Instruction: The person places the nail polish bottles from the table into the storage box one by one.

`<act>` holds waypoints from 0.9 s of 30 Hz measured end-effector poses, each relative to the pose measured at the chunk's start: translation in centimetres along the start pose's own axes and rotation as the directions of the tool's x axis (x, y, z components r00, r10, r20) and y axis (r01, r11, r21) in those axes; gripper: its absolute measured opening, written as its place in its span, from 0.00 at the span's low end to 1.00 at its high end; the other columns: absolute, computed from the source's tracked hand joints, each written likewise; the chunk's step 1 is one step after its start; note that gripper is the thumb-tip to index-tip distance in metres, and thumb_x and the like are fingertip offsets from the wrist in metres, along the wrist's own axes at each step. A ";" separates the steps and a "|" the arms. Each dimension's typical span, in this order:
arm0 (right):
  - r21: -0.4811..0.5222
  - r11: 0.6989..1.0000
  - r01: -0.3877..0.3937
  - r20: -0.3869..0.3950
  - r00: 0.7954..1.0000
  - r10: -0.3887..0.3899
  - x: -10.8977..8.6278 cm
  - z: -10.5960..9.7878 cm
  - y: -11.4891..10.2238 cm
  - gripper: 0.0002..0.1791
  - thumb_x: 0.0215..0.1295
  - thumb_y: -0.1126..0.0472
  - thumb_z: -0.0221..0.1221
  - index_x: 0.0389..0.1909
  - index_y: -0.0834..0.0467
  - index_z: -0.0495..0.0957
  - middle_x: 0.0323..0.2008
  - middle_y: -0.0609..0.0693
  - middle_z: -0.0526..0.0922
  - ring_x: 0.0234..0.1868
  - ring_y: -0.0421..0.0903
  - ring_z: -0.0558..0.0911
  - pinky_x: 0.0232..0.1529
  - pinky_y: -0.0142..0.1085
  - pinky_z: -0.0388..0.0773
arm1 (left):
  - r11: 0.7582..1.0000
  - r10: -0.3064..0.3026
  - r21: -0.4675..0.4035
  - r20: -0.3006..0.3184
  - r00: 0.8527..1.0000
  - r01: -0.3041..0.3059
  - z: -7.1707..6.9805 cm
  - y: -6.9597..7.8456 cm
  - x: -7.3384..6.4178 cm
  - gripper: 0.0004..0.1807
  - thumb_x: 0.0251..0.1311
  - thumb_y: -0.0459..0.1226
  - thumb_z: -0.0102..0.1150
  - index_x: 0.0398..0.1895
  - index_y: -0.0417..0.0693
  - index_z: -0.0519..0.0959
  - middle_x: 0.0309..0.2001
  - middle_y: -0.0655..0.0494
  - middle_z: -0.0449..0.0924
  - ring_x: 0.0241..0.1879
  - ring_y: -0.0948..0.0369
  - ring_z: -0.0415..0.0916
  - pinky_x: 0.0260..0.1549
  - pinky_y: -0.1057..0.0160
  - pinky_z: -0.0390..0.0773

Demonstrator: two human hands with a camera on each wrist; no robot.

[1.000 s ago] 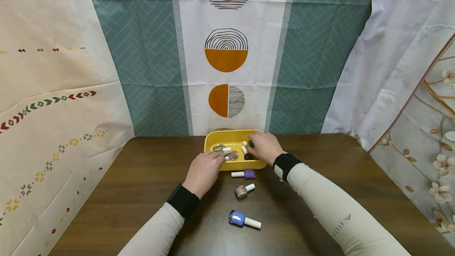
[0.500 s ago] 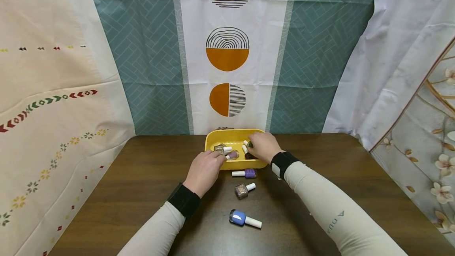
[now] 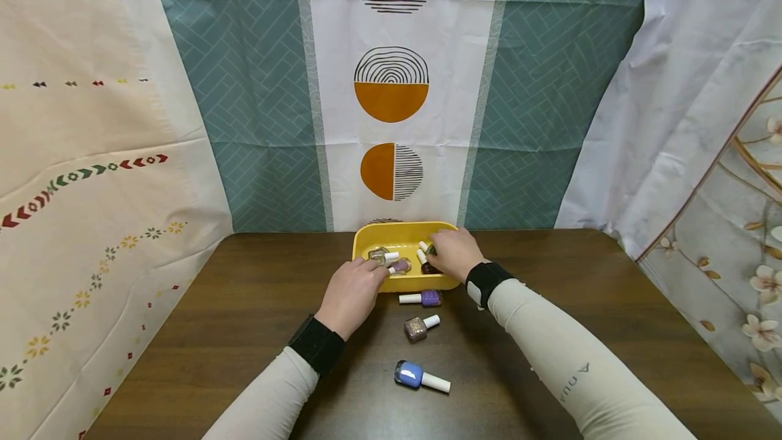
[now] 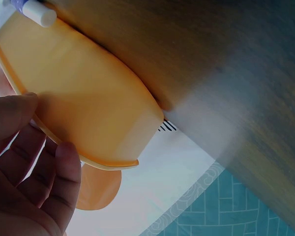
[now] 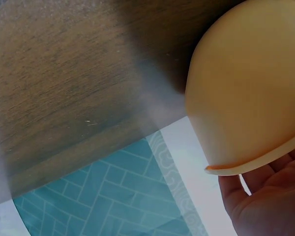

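Observation:
In the head view, a yellow tray [image 3: 415, 284] with several nail polish bottles stands at the table's far edge. My left hand [image 3: 353, 289] is at its front left corner; the left wrist view shows the thumb over the rim and fingers behind it, gripping the rim. A pale purple bottle [image 3: 400, 266] and a clear gold-toned bottle [image 3: 377, 256] lie beside those fingertips. My right hand [image 3: 455, 253] reaches into the tray's right side, over a green bottle [image 3: 431, 250] and a dark bottle [image 3: 429, 268]. Its fingertips are hidden, so whether it pinches a bottle is unclear.
In front of the tray, a purple bottle [image 3: 430, 298], a glittery brown bottle [image 3: 415, 329] and a blue bottle [image 3: 408, 374], each with a white cap, lie on the brown wooden table [image 3: 263, 304]. A patterned curtain [image 3: 263, 121] hangs behind the table.
The view has shifted slightly. Both hands stay at the tray, and the bottles keep their places.

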State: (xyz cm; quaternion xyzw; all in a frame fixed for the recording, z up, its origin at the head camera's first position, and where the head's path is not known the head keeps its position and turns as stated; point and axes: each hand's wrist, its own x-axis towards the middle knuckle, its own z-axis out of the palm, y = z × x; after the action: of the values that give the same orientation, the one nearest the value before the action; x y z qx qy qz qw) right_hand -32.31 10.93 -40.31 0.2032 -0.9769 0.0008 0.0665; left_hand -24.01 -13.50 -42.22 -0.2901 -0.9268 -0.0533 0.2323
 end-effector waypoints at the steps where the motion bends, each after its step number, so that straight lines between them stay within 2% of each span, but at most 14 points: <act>1: -0.005 1.000 0.002 0.000 1.000 -0.002 0.0 0.0 0.0 0.12 0.74 0.53 0.72 0.40 0.59 0.86 0.30 0.49 0.85 0.33 0.48 0.80 0.49 0.54 0.80 | 1.000 -0.001 0.001 0.001 1.000 0.001 0.1 0.0 0.0 0.06 0.69 0.33 0.77 0.46 0.49 0.92 0.45 0.54 0.91 0.42 0.54 0.84 0.44 0.56 0.85; 13: -0.018 1.000 -0.005 0.027 1.000 0.006 -0.3 -0.5 -0.2 0.14 0.74 0.52 0.71 0.36 0.58 0.84 0.26 0.48 0.82 0.31 0.47 0.77 0.45 0.51 0.78 | 1.000 0.004 -0.007 -0.004 1.000 -0.004 0.1 0.0 0.0 0.06 0.69 0.32 0.76 0.46 0.49 0.92 0.45 0.54 0.91 0.42 0.54 0.84 0.45 0.55 0.86; 21: -0.005 1.000 -0.021 0.046 0.999 0.021 -0.2 -0.4 -0.1 0.13 0.74 0.53 0.72 0.38 0.59 0.85 0.27 0.48 0.83 0.32 0.48 0.78 0.49 0.53 0.79 | 1.000 -0.001 -0.009 0.000 1.000 0.001 0.1 -0.1 0.1 0.08 0.68 0.33 0.77 0.48 0.49 0.92 0.46 0.54 0.92 0.42 0.54 0.84 0.46 0.56 0.86; 27: 0.001 1.000 -0.011 0.021 1.000 0.011 -0.3 -0.3 -0.1 0.13 0.75 0.52 0.72 0.40 0.60 0.85 0.28 0.49 0.84 0.31 0.48 0.78 0.51 0.54 0.81 | 1.000 -0.001 -0.013 0.005 1.000 0.001 0.0 0.0 0.0 0.08 0.68 0.33 0.77 0.48 0.48 0.92 0.46 0.54 0.92 0.42 0.54 0.84 0.46 0.55 0.86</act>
State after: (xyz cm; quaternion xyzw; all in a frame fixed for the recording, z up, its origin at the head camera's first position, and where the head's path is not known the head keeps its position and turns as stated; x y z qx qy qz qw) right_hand -31.93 11.00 -40.05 0.1980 -0.9786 -0.0005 0.0559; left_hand -24.03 -13.49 -42.17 -0.2911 -0.9273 -0.0586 0.2281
